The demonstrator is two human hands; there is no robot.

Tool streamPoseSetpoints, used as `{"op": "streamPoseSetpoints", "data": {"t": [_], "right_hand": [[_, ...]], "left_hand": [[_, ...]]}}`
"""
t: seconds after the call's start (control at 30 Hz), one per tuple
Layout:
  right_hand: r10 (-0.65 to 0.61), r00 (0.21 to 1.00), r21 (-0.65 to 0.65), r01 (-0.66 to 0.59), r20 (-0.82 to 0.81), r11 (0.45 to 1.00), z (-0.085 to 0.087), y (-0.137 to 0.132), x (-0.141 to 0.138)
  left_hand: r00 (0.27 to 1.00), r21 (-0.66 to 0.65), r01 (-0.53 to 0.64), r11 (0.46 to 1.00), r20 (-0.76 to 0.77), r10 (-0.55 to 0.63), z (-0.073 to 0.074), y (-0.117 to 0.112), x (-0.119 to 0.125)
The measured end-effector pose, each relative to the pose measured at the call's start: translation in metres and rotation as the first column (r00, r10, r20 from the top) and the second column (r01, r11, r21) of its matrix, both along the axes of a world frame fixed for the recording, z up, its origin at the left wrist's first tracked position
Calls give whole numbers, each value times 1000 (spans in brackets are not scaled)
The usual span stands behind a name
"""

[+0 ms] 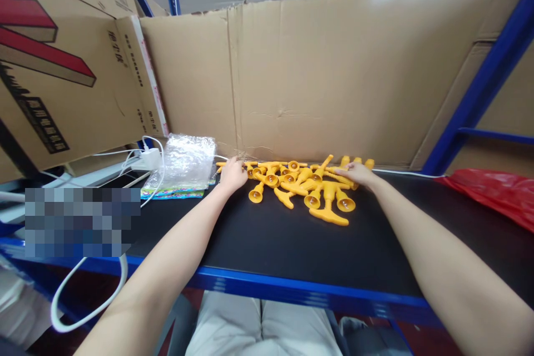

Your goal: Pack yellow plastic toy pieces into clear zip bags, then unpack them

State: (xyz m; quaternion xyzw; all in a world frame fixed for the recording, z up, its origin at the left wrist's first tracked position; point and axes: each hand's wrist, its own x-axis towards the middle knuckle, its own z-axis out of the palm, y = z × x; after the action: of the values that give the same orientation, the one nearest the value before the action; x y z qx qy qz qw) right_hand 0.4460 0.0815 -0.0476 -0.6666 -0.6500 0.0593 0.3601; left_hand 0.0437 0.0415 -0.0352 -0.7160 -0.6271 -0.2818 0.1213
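Observation:
A loose heap of yellow plastic T-handled pieces (298, 178) lies on the black tabletop, each with a flared, cone-shaped cup at the other end; something small and shiny shows inside several cups. At the heap's left end my left hand (233, 175) has its fingers curled around a yellow piece whose ends stick out on both sides; the fingertips are partly hidden. My right hand (359, 172) is at the right end, thumb and fingers closed on a yellow handle. Nearest me lies one T-handled piece (329, 216) with its crossbar toward the front edge.
Clear plastic bags (187, 161) lie left of the heap, beside a white charger (150, 159) with cables. A red plastic bag (492, 194) is at the right. Cardboard (334, 78) walls the back; a large carton (75, 67) stands left. The blue table edge (283, 283) runs in front.

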Motion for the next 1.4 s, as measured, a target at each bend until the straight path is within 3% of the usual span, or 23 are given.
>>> {"op": "streamPoseSetpoints", "data": {"t": [0.1,0.23,0.33,0.43,0.57,0.67,0.87,1.0,1.17,1.4], "right_hand": [[-10,1000,-120,8,-14,993,8,-4,-10],[15,973,-24,-10,232,1000,26,-11,-22],[16,892,78,-58,452,995,45,-20,-34],[4,781,66,-58,625,996,69,-38,-54],[52,690,-69,-3,722,998,95,-68,-83],[41,664,-43,-14,746,999,103,-86,-91],[-86,685,232,-125,724,965,100,-100,-88],[-2,739,392,-356,674,848,92,-99,-101],[183,681,396,-599,709,696,72,-95,-124],[219,650,390,-655,728,647,53,-93,-135]], "left_hand": [[999,31,44,999,1,-44,0,0,1],[990,107,138,985,-2,-139,-2,2,1],[974,173,226,959,-32,-224,-3,4,2],[952,197,305,932,-60,-299,-1,2,6],[914,210,406,889,-86,-397,5,-5,13],[872,223,490,843,-112,-477,9,-12,21],[810,207,586,783,-133,-571,17,-31,35],[807,203,591,781,-119,-579,22,-42,40],[872,140,489,861,-102,-479,23,-45,40],[933,131,361,923,-55,-357,20,-38,40]]}}
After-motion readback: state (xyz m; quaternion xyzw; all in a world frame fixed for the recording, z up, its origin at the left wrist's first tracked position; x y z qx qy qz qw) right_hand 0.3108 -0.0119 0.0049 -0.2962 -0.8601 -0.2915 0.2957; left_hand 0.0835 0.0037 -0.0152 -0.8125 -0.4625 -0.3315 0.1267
